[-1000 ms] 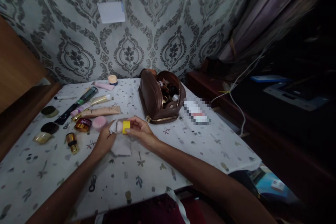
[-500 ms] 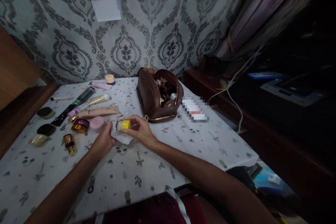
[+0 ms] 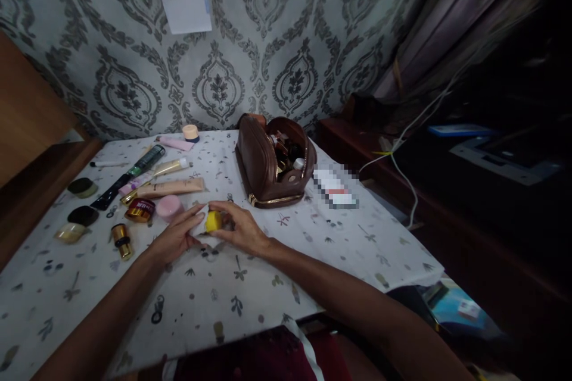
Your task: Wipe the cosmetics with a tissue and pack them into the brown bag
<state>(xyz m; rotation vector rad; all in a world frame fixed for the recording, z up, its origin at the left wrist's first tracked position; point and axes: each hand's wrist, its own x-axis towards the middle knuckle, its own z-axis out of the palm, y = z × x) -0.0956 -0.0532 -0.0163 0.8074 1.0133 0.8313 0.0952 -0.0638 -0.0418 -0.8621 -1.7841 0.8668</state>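
My right hand (image 3: 243,230) is closed around a small container with a yellow cap (image 3: 213,221), the cap pointing toward my left hand. Pressed against it is a crumpled white tissue (image 3: 211,241), which my left hand (image 3: 176,237) grips between thumb and fingers. Both hands meet just above the tablecloth, and the container's body is mostly hidden by fingers. Just beyond my left hand sits a pink jar (image 3: 170,208), beside a dark red and gold jar (image 3: 140,210). Past my right hand stands a brown cosmetic bag (image 3: 255,158), unzipped, with several items inside.
On the patterned tablecloth (image 3: 241,309) lie a peach tube (image 3: 170,187), a green and black tube (image 3: 147,159), a gold bottle (image 3: 121,241), and dark round lids (image 3: 83,215). A blurred-out white packet (image 3: 335,187) lies right of the bag. A white cable (image 3: 413,196) hangs farther right.
The yellow cap has turned slightly, and my left fingers have come up over the tissue, closer to it. The whole view has shifted slightly.
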